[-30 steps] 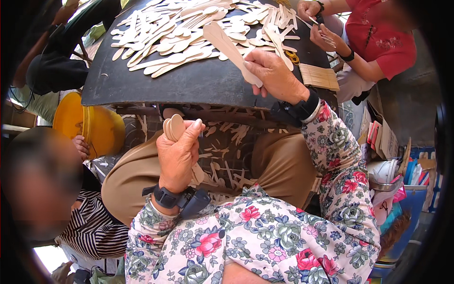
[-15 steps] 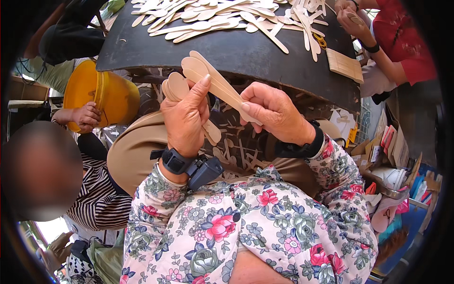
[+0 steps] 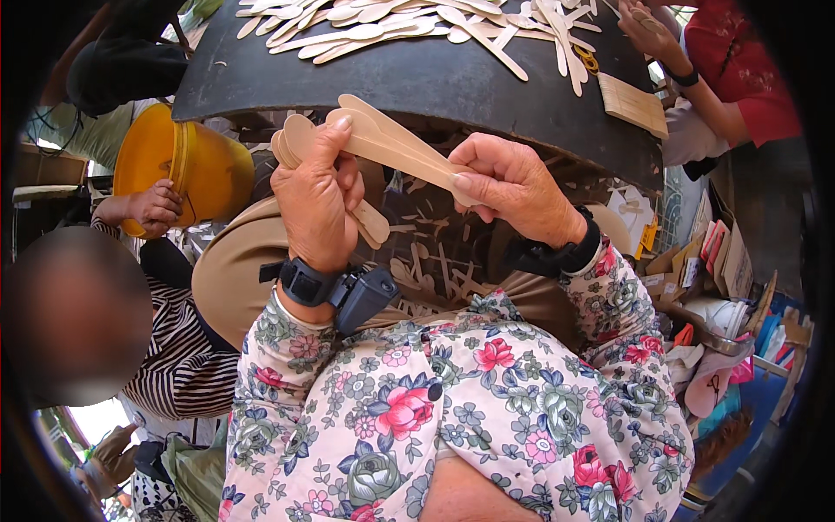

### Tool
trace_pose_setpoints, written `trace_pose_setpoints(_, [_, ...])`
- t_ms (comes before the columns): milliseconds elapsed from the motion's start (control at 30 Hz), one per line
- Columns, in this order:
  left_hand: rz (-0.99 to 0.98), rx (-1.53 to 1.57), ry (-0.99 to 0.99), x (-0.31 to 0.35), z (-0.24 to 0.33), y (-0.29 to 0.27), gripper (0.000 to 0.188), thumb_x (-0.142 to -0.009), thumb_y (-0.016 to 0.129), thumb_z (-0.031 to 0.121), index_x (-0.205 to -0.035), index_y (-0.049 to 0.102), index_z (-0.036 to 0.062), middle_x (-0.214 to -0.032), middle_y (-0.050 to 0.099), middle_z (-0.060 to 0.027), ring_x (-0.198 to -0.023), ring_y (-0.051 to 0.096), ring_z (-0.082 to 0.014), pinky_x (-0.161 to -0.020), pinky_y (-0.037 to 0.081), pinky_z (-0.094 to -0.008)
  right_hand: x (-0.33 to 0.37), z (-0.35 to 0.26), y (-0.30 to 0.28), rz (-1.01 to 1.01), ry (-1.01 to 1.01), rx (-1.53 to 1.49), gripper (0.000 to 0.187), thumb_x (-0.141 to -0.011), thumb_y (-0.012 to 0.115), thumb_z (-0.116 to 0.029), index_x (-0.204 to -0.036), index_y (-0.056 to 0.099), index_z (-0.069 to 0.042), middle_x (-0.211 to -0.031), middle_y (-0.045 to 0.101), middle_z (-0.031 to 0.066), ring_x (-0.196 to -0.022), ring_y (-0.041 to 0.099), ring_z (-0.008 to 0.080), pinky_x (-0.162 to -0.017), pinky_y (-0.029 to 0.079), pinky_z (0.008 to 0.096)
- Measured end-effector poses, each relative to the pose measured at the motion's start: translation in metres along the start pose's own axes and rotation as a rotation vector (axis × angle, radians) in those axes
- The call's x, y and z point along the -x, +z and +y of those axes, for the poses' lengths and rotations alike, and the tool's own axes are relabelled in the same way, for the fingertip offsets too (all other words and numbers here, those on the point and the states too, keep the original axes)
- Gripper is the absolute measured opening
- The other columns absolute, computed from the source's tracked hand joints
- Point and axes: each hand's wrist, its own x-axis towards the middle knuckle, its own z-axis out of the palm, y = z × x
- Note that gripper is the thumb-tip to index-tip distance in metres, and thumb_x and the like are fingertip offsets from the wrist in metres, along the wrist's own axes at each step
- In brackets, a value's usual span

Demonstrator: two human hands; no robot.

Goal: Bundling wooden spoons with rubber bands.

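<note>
My left hand point(image 3: 315, 204) is closed round a small stack of flat wooden spoons point(image 3: 297, 137); their round heads stick out above the fist and the handle ends point(image 3: 372, 224) below it. Its thumb also presses on the wide ends of several fanned wooden spoons point(image 3: 393, 146). At their narrow ends, my right hand point(image 3: 513, 187) pinches this fan between thumb and fingers. Both hands are over my lap, just in front of the near edge of the dark table point(image 3: 417, 91).
A heap of loose wooden spoons point(image 3: 374, 35) covers the table's far side. At right lie a neat block of wooden pieces point(image 3: 631, 106) and yellow rubber bands point(image 3: 587, 59). Another person's hand point(image 3: 158, 207) grips a yellow bucket point(image 3: 213, 174) at left. A co-worker's hand point(image 3: 648, 35) is at far right.
My left hand has shifted left with its stack, and the fanned spoons have tilted flatter, stretched between my two hands. My right hand has moved slightly to the right.
</note>
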Motion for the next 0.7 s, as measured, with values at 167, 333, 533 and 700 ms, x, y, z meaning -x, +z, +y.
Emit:
trace_pose_setpoints(167, [-0.019,0.004,0.122,-0.005,0.004,-0.009,0.013,-0.092,0.062,0.014,-0.096,0.063,0.0016,-0.074,0.051,0.0006,-0.056,0.041,-0.0054,-0.043,0.031,-0.0190,0.000,-0.001,-0.010,-0.024,0.027,-0.026,0.014,-0.095,0.056,-0.014,-0.100,0.057,0.000,-0.072,0.059,0.0012,-0.054,0.047,0.0027,-0.047,0.038,0.0169])
trace_pose_setpoints(333, [-0.089,0.060,0.177,-0.010,0.009,-0.014,0.016,-0.098,0.055,0.017,-0.106,0.056,0.0035,-0.082,0.055,-0.0024,-0.061,0.043,-0.0057,-0.044,0.031,-0.0184,0.002,-0.008,-0.020,0.000,0.063,-0.103,0.017,-0.095,0.056,-0.016,-0.101,0.057,-0.001,-0.071,0.059,0.0024,-0.051,0.046,0.0026,-0.043,0.036,0.0163])
trace_pose_setpoints(533, [-0.133,0.178,0.105,-0.009,0.013,-0.012,0.017,-0.102,0.045,0.022,-0.107,0.051,0.0071,-0.099,0.061,-0.0108,-0.064,0.044,-0.0069,-0.046,0.035,-0.0182,-0.002,0.006,-0.032,0.055,0.048,-0.184,0.021,-0.095,0.058,-0.021,-0.101,0.058,-0.001,-0.072,0.061,0.0031,-0.050,0.047,0.0025,-0.042,0.034,0.0160])
trace_pose_setpoints(700, [-0.212,0.243,-0.018,-0.009,0.006,-0.009,0.021,-0.098,0.055,0.025,-0.102,0.055,0.0045,-0.086,0.061,-0.0051,-0.057,0.042,-0.0058,-0.045,0.034,-0.0195,-0.006,0.010,-0.032,0.089,0.023,-0.206,0.022,-0.095,0.058,-0.021,-0.100,0.058,-0.001,-0.071,0.061,0.0037,-0.049,0.047,0.0025,-0.041,0.034,0.0161])
